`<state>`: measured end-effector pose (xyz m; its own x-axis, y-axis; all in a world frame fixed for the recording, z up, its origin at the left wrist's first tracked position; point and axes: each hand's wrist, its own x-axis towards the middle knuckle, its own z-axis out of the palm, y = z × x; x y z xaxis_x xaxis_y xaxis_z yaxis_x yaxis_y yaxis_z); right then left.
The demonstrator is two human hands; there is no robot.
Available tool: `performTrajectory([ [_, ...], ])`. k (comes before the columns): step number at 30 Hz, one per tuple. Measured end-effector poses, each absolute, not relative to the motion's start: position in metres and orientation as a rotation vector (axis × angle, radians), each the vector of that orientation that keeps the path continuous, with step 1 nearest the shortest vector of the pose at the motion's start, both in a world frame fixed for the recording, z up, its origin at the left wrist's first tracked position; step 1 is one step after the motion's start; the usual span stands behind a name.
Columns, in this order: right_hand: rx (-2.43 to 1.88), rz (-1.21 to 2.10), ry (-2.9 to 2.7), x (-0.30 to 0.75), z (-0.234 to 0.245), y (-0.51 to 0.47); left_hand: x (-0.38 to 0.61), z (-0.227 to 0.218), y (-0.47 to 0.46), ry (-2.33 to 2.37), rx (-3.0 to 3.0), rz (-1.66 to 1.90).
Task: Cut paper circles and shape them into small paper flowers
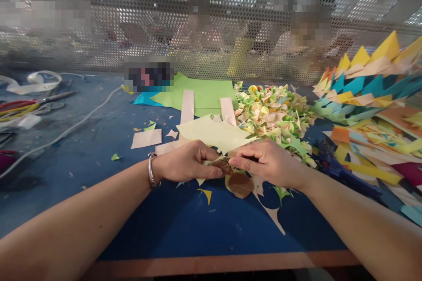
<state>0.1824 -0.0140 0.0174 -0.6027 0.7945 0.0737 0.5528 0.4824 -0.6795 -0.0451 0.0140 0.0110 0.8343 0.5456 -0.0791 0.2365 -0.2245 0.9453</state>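
Pale yellow paper toward the blue surface's front edge is clamped by the left hand's fingers, likely steadied for the right hand, its fingertips together, their hold unclear.

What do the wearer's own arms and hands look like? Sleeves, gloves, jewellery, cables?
No gloves on the left hand or the right hand. Left forearm and right forearm are bare as far as they show; no sleeves. One shiny silver-coloured bracelet, a narrow rounded band, on the left wrist; none visible on the right. No cables attached that I can see.
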Motion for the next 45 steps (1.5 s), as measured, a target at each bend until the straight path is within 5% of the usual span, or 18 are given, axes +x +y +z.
performTrajectory([
  [45, -1.002, 0.685, -2.502, 0.182, 0.0101, -0.0141, -0.0435, 0.0111, 0.0115, 0.748, 2.008, 0.159],
])
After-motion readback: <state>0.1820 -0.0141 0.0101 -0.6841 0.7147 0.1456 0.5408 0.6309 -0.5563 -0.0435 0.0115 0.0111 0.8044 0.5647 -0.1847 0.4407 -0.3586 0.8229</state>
